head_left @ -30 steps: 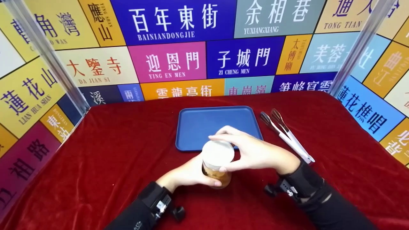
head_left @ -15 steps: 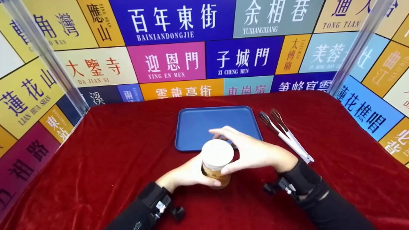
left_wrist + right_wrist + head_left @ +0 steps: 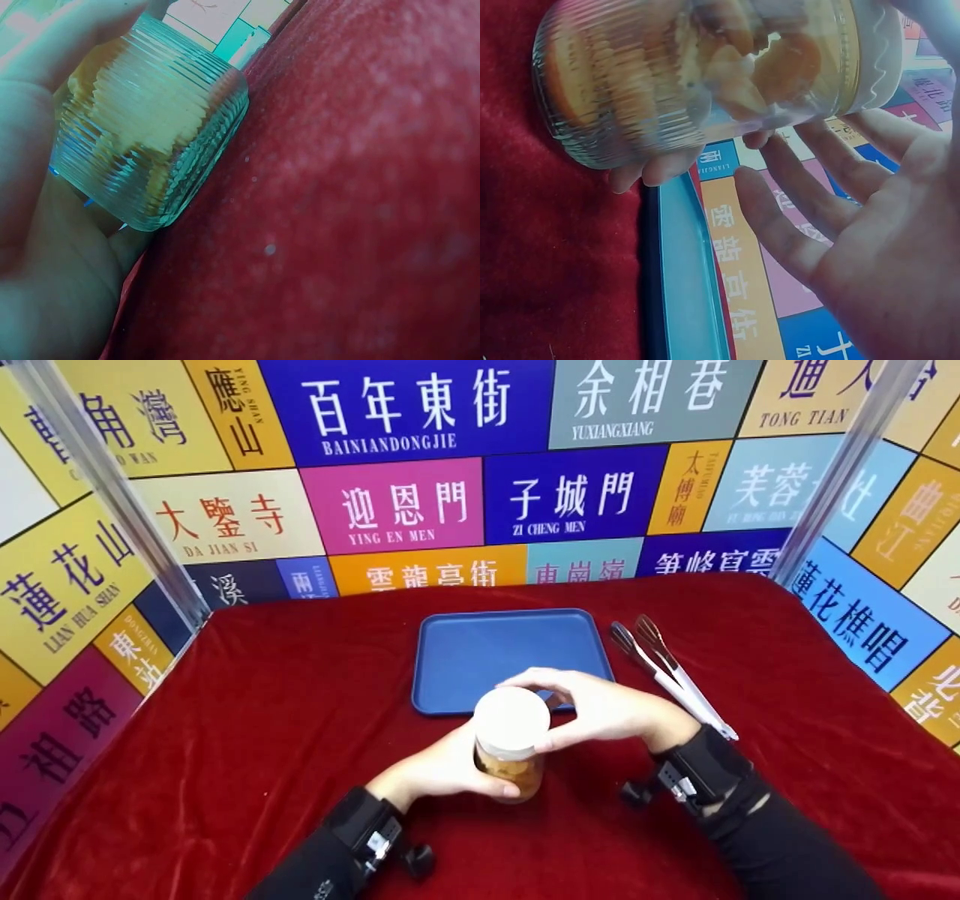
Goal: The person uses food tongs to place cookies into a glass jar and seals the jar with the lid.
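Note:
A ribbed glass jar [image 3: 514, 774] of cookies stands on the red cloth near the middle of the head view, with a white lid [image 3: 512, 718] on top. The left hand [image 3: 442, 765] grips the jar's body from the left; its thumb wraps the near side, also seen against the glass [image 3: 150, 112] in the left wrist view. From the right, the right hand [image 3: 600, 709] holds the lid's rim between thumb and forefinger. In the right wrist view its lower fingers [image 3: 787, 232] are spread apart beside the jar, off the glass.
Just behind the jar lies a blue tray [image 3: 450, 690] on the red cloth [image 3: 262, 720]. Tongs [image 3: 686, 690] with white handles and brown tips lie to the tray's right. A wall of coloured sign panels [image 3: 394, 506] closes off the back.
The right hand's fingers lifted off the lid's side half a second ago, and the hand has since shifted slightly right with its fingertips back on the rim. The left hand and jar stay put.

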Motion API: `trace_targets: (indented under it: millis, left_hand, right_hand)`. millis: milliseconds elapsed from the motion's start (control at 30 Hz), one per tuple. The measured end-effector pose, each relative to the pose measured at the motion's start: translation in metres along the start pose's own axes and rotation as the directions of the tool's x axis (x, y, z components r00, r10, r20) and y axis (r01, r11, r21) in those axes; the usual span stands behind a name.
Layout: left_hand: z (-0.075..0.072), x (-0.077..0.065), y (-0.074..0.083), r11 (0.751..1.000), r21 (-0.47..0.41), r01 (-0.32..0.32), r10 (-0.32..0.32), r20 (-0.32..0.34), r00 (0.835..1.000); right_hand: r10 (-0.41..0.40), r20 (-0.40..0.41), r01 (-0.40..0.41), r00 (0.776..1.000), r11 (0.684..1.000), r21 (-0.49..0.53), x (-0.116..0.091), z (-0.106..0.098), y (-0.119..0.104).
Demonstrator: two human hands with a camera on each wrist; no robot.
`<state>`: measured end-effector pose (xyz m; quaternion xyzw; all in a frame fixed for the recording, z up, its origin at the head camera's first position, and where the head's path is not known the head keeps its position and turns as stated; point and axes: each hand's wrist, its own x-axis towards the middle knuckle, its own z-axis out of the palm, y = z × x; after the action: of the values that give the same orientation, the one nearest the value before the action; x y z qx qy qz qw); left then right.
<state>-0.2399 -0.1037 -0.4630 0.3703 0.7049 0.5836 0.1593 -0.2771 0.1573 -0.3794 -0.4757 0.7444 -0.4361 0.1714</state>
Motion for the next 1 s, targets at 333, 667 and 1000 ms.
trace_targets:
  millis: [333, 667, 1000]
  left_hand:
    - [-0.0003, -0.0002, 0.0006, 1.000, 0.001, -0.013, 0.013, 0.010, 1.000]
    - [-0.0011, 0.0009, 0.0012, 0.998, -0.004, -0.059, 0.059, 0.008, 0.998]
    - [-0.0009, 0.0020, -0.0001, 0.999, 0.031, -0.025, 0.025, -0.004, 1.000]
  right_hand:
    - [0.039, -0.075, -0.047, 0.996, 0.993, -0.108, 0.0021, 0.0070, -0.0015]
    - [0.001, 0.025, 0.000, 1.000, 0.998, -0.067, 0.0006, 0.0048, -0.0014]
    - [-0.025, 0.039, 0.027, 0.999, 0.998, -0.052, -0.0012, 0.0028, 0.0003]
